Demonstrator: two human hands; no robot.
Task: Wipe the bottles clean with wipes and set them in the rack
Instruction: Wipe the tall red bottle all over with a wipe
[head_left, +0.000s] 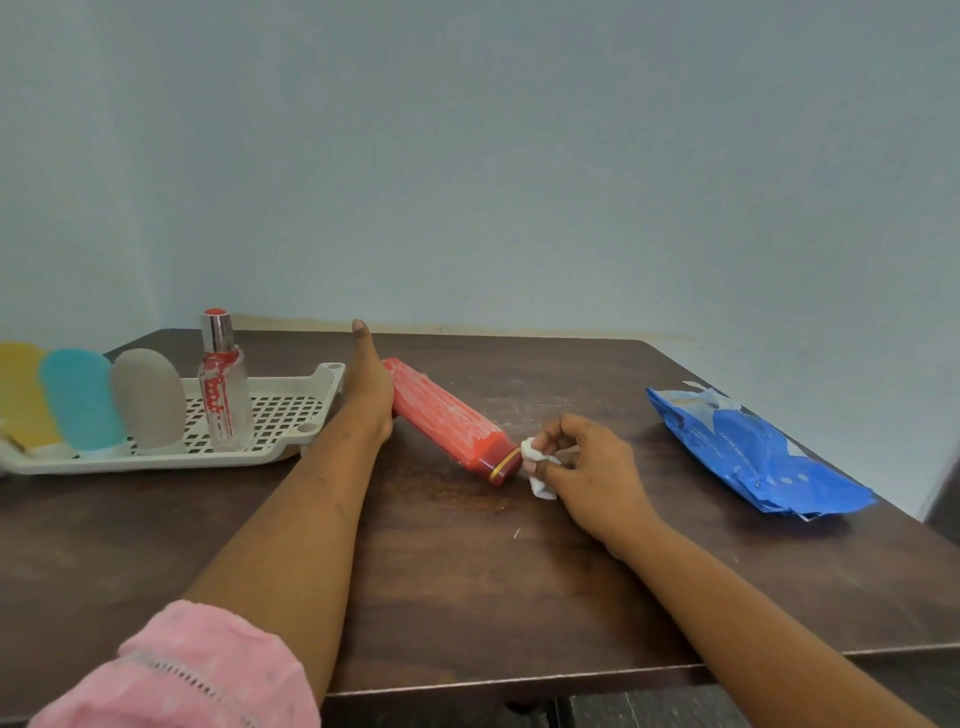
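A red bottle with a dark red cap is tilted over the middle of the table, cap end pointing right. My left hand grips its base end, thumb sticking up. My right hand pinches a crumpled white wipe against the cap. A cream slotted rack lies at the left. In it stand a clear bottle with red print and a silver cap, a grey bottle, a teal bottle and a yellow bottle.
A blue pack of wipes lies at the right of the dark wooden table. A pale wall runs behind the table. The table's front edge is near my elbows.
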